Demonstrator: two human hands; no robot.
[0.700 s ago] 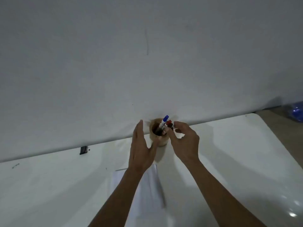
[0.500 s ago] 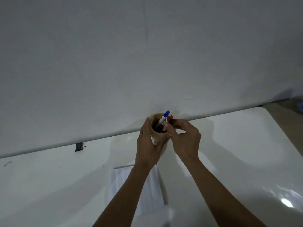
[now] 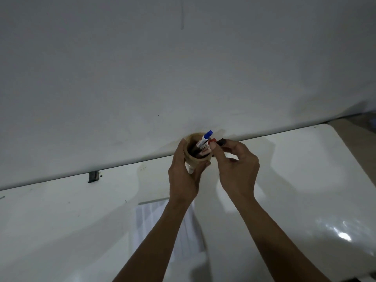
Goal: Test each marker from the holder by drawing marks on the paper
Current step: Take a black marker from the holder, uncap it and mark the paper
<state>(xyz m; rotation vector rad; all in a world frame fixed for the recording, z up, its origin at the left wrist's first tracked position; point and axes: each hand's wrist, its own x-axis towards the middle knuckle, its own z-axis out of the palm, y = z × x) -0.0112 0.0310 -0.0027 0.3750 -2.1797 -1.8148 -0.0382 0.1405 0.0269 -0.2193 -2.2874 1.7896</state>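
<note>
A round wooden holder point(image 3: 194, 158) stands at the table's far edge against the wall. My left hand point(image 3: 184, 176) is wrapped around its side. A blue-capped marker point(image 3: 205, 137) and a red-capped marker point(image 3: 207, 146) stick out of the holder. My right hand point(image 3: 237, 167) pinches a black-capped marker point(image 3: 221, 142) at the holder's right rim; its lower body is hidden by my fingers. A sheet of white paper point(image 3: 150, 218) lies on the table below the hands, partly covered by my left forearm.
The white glossy table point(image 3: 305, 180) ends at a rounded right corner. A plain white wall point(image 3: 183, 78) rises directly behind the holder. A small dark clip point(image 3: 93, 176) sits at the table's back edge to the left.
My left hand closed around the holder's side. My right hand's fingers moved onto the black-capped marker at the rim.
</note>
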